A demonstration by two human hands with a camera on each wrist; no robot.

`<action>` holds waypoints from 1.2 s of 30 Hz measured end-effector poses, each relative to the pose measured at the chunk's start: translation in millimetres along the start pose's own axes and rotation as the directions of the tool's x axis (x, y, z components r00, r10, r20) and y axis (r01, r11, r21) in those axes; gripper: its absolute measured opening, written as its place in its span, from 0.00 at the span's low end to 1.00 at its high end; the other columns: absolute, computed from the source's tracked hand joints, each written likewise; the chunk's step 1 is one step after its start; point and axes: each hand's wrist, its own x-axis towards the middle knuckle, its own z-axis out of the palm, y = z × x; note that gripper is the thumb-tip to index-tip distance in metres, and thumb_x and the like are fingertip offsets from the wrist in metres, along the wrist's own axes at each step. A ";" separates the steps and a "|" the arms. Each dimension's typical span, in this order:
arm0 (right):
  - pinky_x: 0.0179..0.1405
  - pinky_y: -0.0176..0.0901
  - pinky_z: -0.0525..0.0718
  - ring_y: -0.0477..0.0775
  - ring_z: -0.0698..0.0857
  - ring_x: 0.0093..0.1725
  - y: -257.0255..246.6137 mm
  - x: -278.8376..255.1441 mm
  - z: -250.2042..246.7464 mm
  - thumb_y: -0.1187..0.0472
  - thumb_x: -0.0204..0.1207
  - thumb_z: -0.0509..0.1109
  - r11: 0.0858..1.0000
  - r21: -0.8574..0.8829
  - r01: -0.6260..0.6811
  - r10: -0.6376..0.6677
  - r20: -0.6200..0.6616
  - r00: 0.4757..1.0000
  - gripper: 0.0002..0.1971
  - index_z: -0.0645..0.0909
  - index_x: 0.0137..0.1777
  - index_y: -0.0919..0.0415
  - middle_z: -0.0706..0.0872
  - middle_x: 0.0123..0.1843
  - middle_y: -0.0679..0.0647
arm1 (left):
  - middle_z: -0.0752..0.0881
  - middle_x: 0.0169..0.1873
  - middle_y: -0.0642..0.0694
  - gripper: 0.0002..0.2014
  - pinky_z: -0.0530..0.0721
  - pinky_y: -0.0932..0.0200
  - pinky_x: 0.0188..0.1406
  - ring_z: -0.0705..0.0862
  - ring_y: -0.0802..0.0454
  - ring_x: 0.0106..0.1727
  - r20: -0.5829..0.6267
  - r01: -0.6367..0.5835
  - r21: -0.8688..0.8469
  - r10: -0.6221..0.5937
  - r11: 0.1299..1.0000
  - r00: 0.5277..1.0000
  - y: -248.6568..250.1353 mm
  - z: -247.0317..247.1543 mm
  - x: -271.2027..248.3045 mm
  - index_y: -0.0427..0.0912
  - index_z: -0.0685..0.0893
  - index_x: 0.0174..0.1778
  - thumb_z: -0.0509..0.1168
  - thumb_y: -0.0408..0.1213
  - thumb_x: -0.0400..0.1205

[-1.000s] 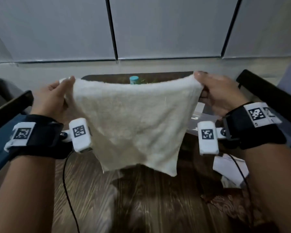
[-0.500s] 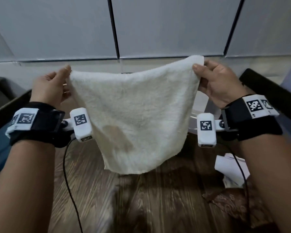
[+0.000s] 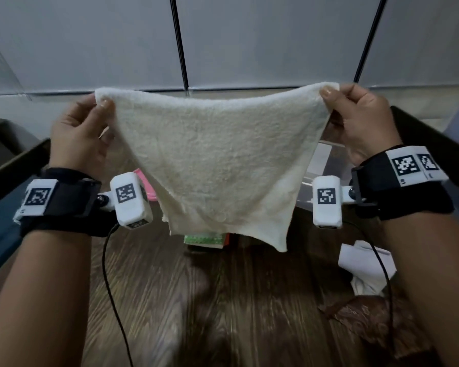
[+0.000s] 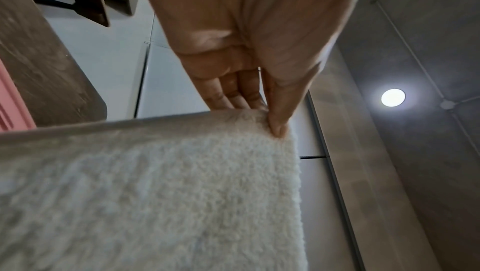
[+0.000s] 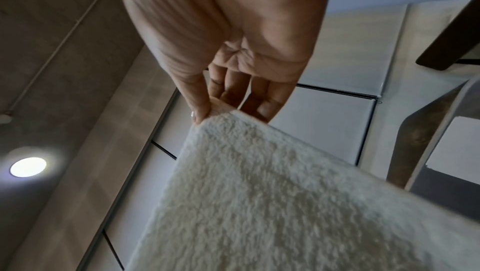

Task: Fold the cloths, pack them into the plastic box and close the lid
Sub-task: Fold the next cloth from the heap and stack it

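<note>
A cream terry cloth (image 3: 215, 165) hangs spread in the air above the wooden table (image 3: 236, 300). My left hand (image 3: 96, 107) pinches its top left corner between thumb and fingers, and the left wrist view shows that hand (image 4: 270, 119) on the cloth (image 4: 182, 193). My right hand (image 3: 331, 99) pinches the top right corner; the right wrist view shows its thumb (image 5: 200, 111) on the cloth (image 5: 272, 193). A clear plastic box (image 3: 326, 160) stands partly hidden behind the cloth at the right. A folded white cloth (image 3: 363, 268) lies on the table at the right.
A pink object (image 3: 146, 186) and a green patterned item (image 3: 204, 239) show behind the hanging cloth. A brown patterned cloth (image 3: 368, 321) lies at the front right. Dark chair rails stand at both sides of the table. A cable (image 3: 112, 287) runs down from my left wrist.
Both hands have lifted the cloth higher and stretched its top edge wider. Its lower edge has risen off the table, uncovering the green item behind it.
</note>
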 end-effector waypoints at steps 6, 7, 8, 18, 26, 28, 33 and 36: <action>0.50 0.62 0.87 0.53 0.86 0.40 -7.5 -5.5 -4.4 0.59 0.75 0.76 0.996 0.062 0.064 -0.059 -0.083 0.995 0.06 0.84 0.38 0.55 0.88 0.35 0.49 | 0.86 0.40 0.51 0.02 0.85 0.58 0.53 0.85 0.57 0.44 -0.048 -0.053 0.055 0.056 0.997 0.997 8.2 3.5 -2.9 0.47 0.85 0.44 0.69 0.40 0.81; 0.49 0.58 0.87 0.52 0.86 0.39 -8.3 -6.4 -5.5 0.59 0.74 0.77 0.994 0.084 0.076 -0.068 -0.095 0.993 0.06 0.84 0.38 0.55 0.88 0.35 0.49 | 0.86 0.41 0.50 0.02 0.85 0.58 0.53 0.85 0.56 0.45 -0.058 -0.060 0.055 0.063 0.997 0.996 8.9 3.6 -3.2 0.48 0.85 0.44 0.70 0.41 0.80; 0.46 0.54 0.86 0.50 0.85 0.37 -8.9 -7.3 -6.4 0.59 0.74 0.77 0.990 0.107 0.089 -0.078 -0.105 0.991 0.06 0.83 0.38 0.55 0.88 0.34 0.48 | 0.86 0.41 0.50 0.02 0.85 0.59 0.53 0.85 0.57 0.45 -0.063 -0.062 0.057 0.066 0.996 0.996 8.8 3.5 -3.4 0.48 0.85 0.43 0.70 0.41 0.80; 0.29 0.35 0.81 0.42 0.82 0.30 28.7 -12.4 -12.2 0.64 0.78 0.72 0.998 0.045 -0.040 0.046 -0.137 0.990 0.08 0.79 0.38 0.57 0.84 0.34 0.50 | 0.81 0.29 0.52 0.12 0.75 0.63 0.28 0.76 0.56 0.30 -0.068 0.173 0.120 -0.166 0.978 0.984 -33.3 3.0 -6.8 0.51 0.85 0.30 0.69 0.43 0.80; 0.36 0.38 0.80 0.43 0.79 0.34 26.5 -26.8 -32.0 0.55 0.77 0.73 0.992 0.006 0.128 -0.122 -0.241 0.963 0.10 0.78 0.35 0.51 0.82 0.31 0.42 | 0.79 0.28 0.53 0.12 0.78 0.58 0.39 0.77 0.56 0.33 -0.007 0.143 0.040 -0.143 0.989 0.990 -24.6 7.2 -23.2 0.51 0.82 0.34 0.65 0.32 0.81; 0.33 0.36 0.79 0.41 0.79 0.32 37.2 -42.4 -42.0 0.57 0.79 0.71 0.996 -0.024 0.084 -0.087 -0.195 0.977 0.11 0.78 0.34 0.52 0.81 0.29 0.42 | 0.76 0.23 0.54 0.15 0.75 0.62 0.31 0.74 0.58 0.28 -0.019 0.155 0.010 -0.155 0.988 0.988 -30.5 5.6 -38.2 0.49 0.81 0.30 0.62 0.32 0.82; 0.43 0.43 0.77 0.50 0.79 0.38 122.4 -86.7 -62.0 0.65 0.79 0.69 0.872 -0.431 -0.231 0.248 -0.018 0.969 0.09 0.81 0.36 0.62 0.83 0.37 0.58 | 0.85 0.31 0.47 0.10 0.78 0.62 0.32 0.80 0.54 0.35 0.041 0.449 0.381 -0.500 0.808 0.865 -114.2 -21.4 -102.5 0.43 0.86 0.34 0.66 0.39 0.80; 0.42 0.46 0.77 0.56 0.82 0.40 184.8 -110.8 -75.4 0.62 0.76 0.72 0.580 -0.740 -0.340 0.629 0.142 0.764 0.09 0.82 0.35 0.60 0.83 0.37 0.59 | 0.78 0.29 0.41 0.12 0.71 0.63 0.21 0.74 0.57 0.25 0.077 0.471 0.738 -0.754 0.484 0.653 -168.4 -41.3 -150.2 0.40 0.82 0.35 0.65 0.39 0.84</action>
